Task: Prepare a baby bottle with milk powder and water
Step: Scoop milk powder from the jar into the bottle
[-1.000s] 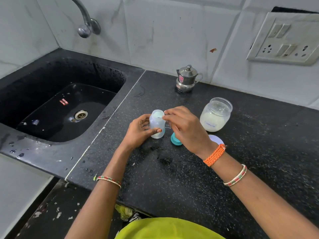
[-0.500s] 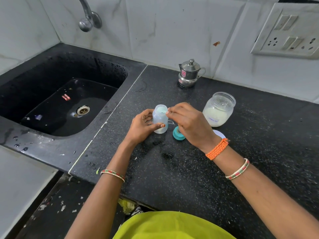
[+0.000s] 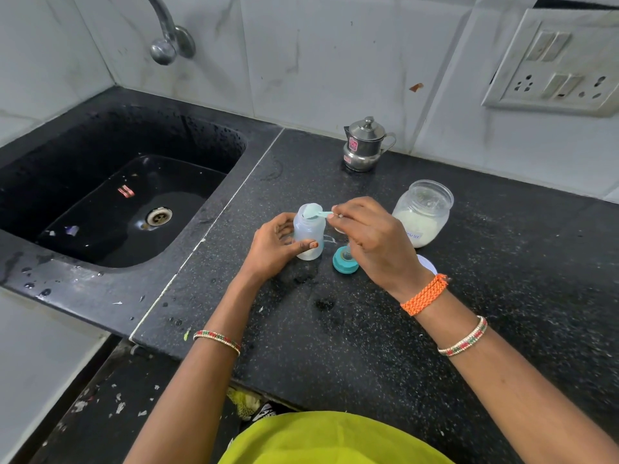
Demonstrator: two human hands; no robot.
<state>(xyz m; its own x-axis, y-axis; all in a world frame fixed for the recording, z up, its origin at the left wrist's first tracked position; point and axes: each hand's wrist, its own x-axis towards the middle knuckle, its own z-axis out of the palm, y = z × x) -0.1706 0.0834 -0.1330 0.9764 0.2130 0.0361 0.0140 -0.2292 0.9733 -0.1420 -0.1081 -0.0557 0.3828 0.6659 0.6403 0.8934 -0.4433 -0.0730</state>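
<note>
my left hand [image 3: 279,244] is wrapped round the lower half of the bottle [image 3: 308,234], thumb across the front, holding it upright on the black counter [image 3: 368,346] just right of the sink [image 3: 110,209]. my right hand [image 3: 371,241] pinches the handle of the little teal scoop [image 3: 313,212], and the scoop's bowl sits right over the bottle's open mouth, tipped in. i judge this is the powder going in; there's a pale layer at the bottom of the bottle already.

the bottle looks like thin translucent plastic, light and nearly empty, so i reckon it would tip at a nudge. that's why the hold is low and all the way round. the counter shows wet patches near it, so the base could slide. the scoop is tiny and stiff, best held at the very end of its handle so my fingers stay clear of the narrow mouth.

count time: one bottle, one scoop, one open glass jar [image 3: 422,212] of white powder to the right, one white lid [image 3: 428,264] peeking out behind my right wrist, one teal bottle ring [image 3: 343,259] lying flat just right of the bottle, one small steel jug [image 3: 365,145] at the far wall, one tap [image 3: 169,35] over the sink.
</note>
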